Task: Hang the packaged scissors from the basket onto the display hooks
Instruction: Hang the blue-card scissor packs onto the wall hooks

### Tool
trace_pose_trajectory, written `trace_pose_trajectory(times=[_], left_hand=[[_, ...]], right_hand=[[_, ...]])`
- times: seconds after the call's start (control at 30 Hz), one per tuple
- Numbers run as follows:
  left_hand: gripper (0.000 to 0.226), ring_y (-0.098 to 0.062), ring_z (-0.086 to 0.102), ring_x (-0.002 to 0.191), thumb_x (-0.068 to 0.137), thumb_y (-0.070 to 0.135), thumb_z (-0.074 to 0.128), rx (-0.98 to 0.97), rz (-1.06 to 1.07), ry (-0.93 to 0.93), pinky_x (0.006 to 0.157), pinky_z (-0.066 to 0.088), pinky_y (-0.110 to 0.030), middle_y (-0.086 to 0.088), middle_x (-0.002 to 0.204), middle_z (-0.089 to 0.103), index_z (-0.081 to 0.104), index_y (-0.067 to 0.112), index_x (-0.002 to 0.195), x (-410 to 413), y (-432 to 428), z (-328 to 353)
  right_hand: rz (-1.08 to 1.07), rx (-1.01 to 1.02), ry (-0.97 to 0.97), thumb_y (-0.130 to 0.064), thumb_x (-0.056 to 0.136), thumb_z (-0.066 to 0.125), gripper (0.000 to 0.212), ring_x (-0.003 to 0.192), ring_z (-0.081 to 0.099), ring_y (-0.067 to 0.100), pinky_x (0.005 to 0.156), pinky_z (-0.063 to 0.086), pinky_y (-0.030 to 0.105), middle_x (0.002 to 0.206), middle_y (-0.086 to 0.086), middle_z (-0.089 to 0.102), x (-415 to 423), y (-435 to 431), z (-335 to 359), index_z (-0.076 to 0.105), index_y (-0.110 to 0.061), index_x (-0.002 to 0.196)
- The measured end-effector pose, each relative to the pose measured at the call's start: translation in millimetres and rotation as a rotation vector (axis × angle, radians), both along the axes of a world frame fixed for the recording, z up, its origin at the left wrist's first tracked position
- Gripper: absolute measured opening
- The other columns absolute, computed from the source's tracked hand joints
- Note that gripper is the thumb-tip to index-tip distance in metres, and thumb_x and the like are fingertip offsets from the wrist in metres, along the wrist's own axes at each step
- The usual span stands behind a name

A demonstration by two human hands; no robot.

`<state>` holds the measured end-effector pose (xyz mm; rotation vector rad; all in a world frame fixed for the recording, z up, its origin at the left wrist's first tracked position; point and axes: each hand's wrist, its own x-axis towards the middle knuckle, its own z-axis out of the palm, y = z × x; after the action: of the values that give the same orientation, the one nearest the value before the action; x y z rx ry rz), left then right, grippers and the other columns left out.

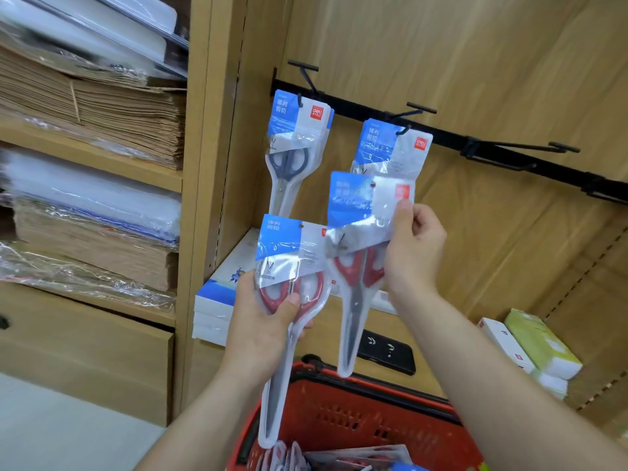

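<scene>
My left hand [261, 321] grips a packaged pair of red-handled scissors [289, 266] by the handle part, tip pointing down. My right hand [413, 249] pinches the header of a second red-handled pack [360, 232], held upright below the middle hook [406, 129]. That hook carries a hung pack [390, 147]. A grey-handled pack [292, 147] hangs on the left hook [300, 100]. To the right, a third hook [503, 163] on the black rail [445, 134] is bare. The red basket [356, 416] sits below, with more packs [339, 460] inside.
Wooden back panel behind the rail. White and blue boxes [221, 300] lie on the shelf below the hooks, a black item [387, 351] beside them, and white and green boxes [533, 345] at the right. Shelves at the left hold stacked brown paper [102, 113] and wrapped sheets.
</scene>
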<state>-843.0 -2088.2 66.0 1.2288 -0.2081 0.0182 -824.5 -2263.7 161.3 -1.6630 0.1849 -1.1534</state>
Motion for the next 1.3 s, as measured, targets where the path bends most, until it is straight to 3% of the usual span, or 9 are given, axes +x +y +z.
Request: trace_pose_trajectory(times=[0.1,0.27,0.57,0.77,0.9,1.0,1.1,1.2,1.3], left_hand=[[0.035,-0.029,0.077,0.085,0.098,0.006,0.068,0.023,0.025,-0.006,0.073,0.064,-0.047,-0.002,0.109,0.075,0.055,0.027,0.123,3,3,-3],[0.035,-0.026,0.078,0.078,0.098,0.004,0.065,0.014,0.004,0.007,0.058,0.057,-0.026,-0.001,0.105,0.074,0.054,0.030,0.119,2,4,-2],[0.037,-0.022,0.078,0.084,0.098,0.007,0.066,0.019,0.015,0.007,0.062,0.061,-0.029,0.005,0.106,0.074,0.054,0.035,0.119,11,3,-1],[0.041,-0.028,0.074,0.103,0.098,0.014,0.069,0.043,0.028,-0.003,0.083,0.064,-0.048,0.006,0.117,0.072,0.053,0.041,0.124,13,1,-4],[0.044,-0.026,0.073,0.107,0.096,0.014,0.070,0.047,0.040,-0.013,0.090,0.061,-0.054,0.008,0.119,0.071,0.053,0.041,0.127,13,2,-4],[0.043,-0.025,0.073,0.104,0.096,0.014,0.071,0.064,0.056,-0.015,0.090,0.060,-0.057,0.008,0.115,0.072,0.054,0.042,0.125,13,3,-3],[0.039,-0.020,0.073,0.102,0.095,0.015,0.072,0.079,0.051,-0.016,0.091,0.060,-0.055,0.010,0.110,0.073,0.056,0.040,0.121,13,2,-3],[0.037,-0.009,0.072,0.101,0.094,0.012,0.073,0.107,0.049,-0.034,0.091,0.057,-0.037,0.010,0.109,0.074,0.057,0.035,0.118,8,-3,-2],[0.031,-0.008,0.074,0.097,0.094,0.007,0.073,0.109,0.026,-0.025,0.081,0.055,-0.024,0.008,0.102,0.077,0.060,0.026,0.115,2,-8,-1]], right_hand=[[-0.062,-0.027,-0.046,-0.031,0.104,0.053,0.035,0.070,0.046,0.010,0.066,0.039,0.032,0.072,-0.003,0.054,18,-20,37,0.052,-0.023,0.070],[-0.162,-0.134,-0.032,-0.031,0.102,0.052,0.035,0.064,0.043,0.006,0.063,0.037,0.028,0.067,-0.009,0.052,44,-41,76,0.051,-0.022,0.068],[-0.197,-0.091,-0.013,-0.027,0.098,0.055,0.040,0.056,0.032,0.006,0.055,0.028,0.026,0.058,-0.010,0.039,56,-55,81,0.042,-0.023,0.060],[-0.311,-0.135,0.091,-0.028,0.100,0.055,0.041,0.054,0.035,0.009,0.057,0.030,0.027,0.058,-0.007,0.041,69,-57,82,0.045,-0.022,0.061],[-0.331,-0.090,0.183,-0.038,0.100,0.059,0.023,0.080,0.056,0.016,0.073,0.043,0.029,0.085,-0.005,0.063,69,-56,70,0.059,-0.019,0.086],[-0.257,-0.001,0.175,-0.037,0.096,0.066,0.019,0.094,0.060,0.012,0.085,0.045,0.027,0.104,-0.007,0.064,46,-41,44,0.056,-0.024,0.104],[0.085,-0.023,0.322,-0.023,0.101,0.061,0.007,0.079,0.060,0.009,0.074,0.046,0.027,0.089,-0.007,0.067,8,-6,6,0.066,-0.020,0.097],[0.457,0.014,0.485,-0.026,0.105,0.056,0.019,0.085,0.073,0.010,0.070,0.055,0.024,0.094,-0.006,0.078,-26,31,-27,0.073,-0.017,0.104],[0.488,0.147,0.351,-0.022,0.105,0.056,0.019,0.096,0.076,0.017,0.076,0.059,0.026,0.104,0.003,0.080,-33,48,-42,0.070,-0.011,0.112]])
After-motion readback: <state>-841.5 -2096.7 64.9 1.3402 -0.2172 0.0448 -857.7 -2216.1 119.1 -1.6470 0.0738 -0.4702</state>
